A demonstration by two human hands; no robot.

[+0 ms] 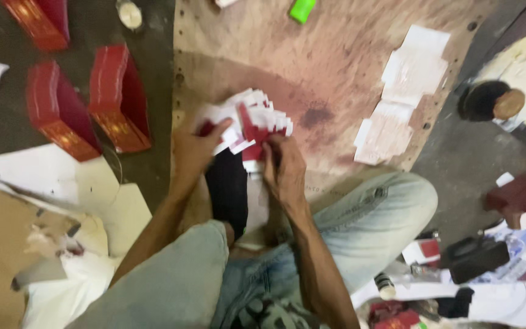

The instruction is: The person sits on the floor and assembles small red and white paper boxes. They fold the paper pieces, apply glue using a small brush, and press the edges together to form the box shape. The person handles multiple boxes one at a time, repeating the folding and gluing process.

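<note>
A fanned stack of red-and-white paper cards (252,119) rests on a brown wooden board (336,55) in front of my knees. My left hand (195,149) grips the stack's left side, thumb on top. At the lower right of the stack, my right hand (284,167) presses on it with curled fingers. A black strip (227,189) lies under the cards between my hands. My legs in light jeans frame the scene.
Three red boxes (117,100) stand at the upper left on dark floor. White paper sheets (403,91) lie on the board's right. A green object (302,9) sits at the top. Cardboard and white paper litter the left; bottles and clutter lie at right.
</note>
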